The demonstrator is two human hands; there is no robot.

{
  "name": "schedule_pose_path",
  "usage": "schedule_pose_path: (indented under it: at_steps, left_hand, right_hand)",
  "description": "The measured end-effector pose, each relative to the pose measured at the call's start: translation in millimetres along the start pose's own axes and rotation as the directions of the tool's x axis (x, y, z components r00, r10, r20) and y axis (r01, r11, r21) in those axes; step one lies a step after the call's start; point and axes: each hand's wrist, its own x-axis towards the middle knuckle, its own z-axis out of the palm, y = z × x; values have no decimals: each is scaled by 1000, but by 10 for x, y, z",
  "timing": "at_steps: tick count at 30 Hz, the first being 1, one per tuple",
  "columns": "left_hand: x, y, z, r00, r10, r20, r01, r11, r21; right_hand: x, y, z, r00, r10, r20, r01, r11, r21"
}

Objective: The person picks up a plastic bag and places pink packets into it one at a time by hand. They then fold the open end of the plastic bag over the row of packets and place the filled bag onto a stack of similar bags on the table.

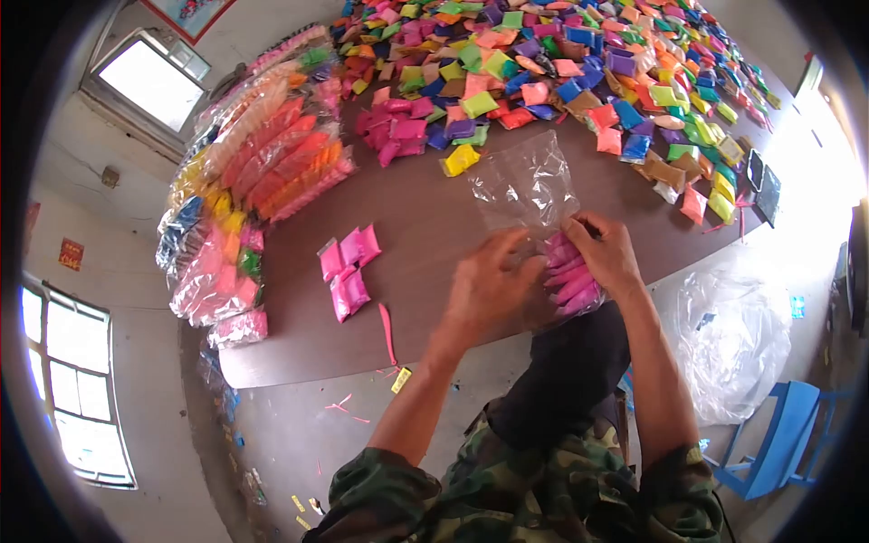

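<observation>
The person's right hand and left hand are at the clear bag of pink packets over the worktop's near edge; left fingers pinch its side, right fingers' grip is unclear.

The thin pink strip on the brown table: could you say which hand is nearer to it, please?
Left. In the picture, the left hand is above and right of the strip; the right hand is farther right, touching a clear plastic bag of pink packets.
</observation>
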Motion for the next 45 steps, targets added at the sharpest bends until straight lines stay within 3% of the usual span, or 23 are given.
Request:
schedule_pose_path:
  at_steps: [3, 5, 7, 10, 13, 19, 22, 25, 28, 31, 37, 40, 43, 45]
  left_hand:
    - [-288, -79, -681, 954, -144, -264, 210, 947, 243]
    - [-514, -697, -1217, 915, -17, -404, 169, 924, 344]
    - [-686, -1082, -1670, 846, -71, -528, 357, 810, 464]
    - [-867, -1459, -2031, 838, -167, -520, 465, 717, 519]
    - [-887, -1480, -2000, 824, -233, -517, 500, 729, 468]
    - [-901, -1447, -2046, 707, -478, -522, 624, 768, 143]
    - [-905, -1641, -2041, 768, -311, -560, 512, 823, 245]
    - [-877, -1627, -2006, 749, -319, -581, 528, 817, 232]
    - [-934, -1407, -1895, 796, -236, -558, 511, 755, 410]
    - [-972, -1470, -1913, 831, -225, -509, 468, 776, 421]
    - [-927, -1305, -1975, 766, -353, -538, 585, 730, 354]
    - [-802, -1282, -1949, 837, -128, -532, 434, 747, 503]
    - [-645, -1243, -1784, 862, -117, -493, 424, 699, 575]
    - [-598, -1186, -1780, 812, -282, -511, 501, 786, 362]
  right_hand:
    - [51, 37, 4, 1000, 18, 24, -19, 1000, 24]
    - [52, 74, 2, 999, 26, 21, -26, 999, 40]
    - [51, 105, 26, 1000, 26, 6, -27, 995, 92]
    - [55, 110, 24, 1000, 28, 12, -29, 995, 96]
    - [61, 124, 9, 1000, 16, 17, -18, 996, 83]
    - [57, 152, 18, 1000, 25, -2, -25, 995, 101]
    - [55, 138, -4, 1000, 13, -4, -12, 996, 88]
    - [74, 126, 6, 1000, 13, 8, -13, 996, 88]
    - [46, 163, -5, 999, 32, -4, -32, 995, 99]
    - [71, 178, 4, 999, 37, 1, -37, 995, 89]
    - [69, 197, 0, 1000, 26, 3, -26, 991, 128]
    - [53, 162, -10, 1000, 27, 0, -27, 992, 124]
    - [41, 133, 12, 1000, 13, 12, -14, 993, 120]
    - [43, 128, -28, 1000, 19, 6, -19, 992, 124]
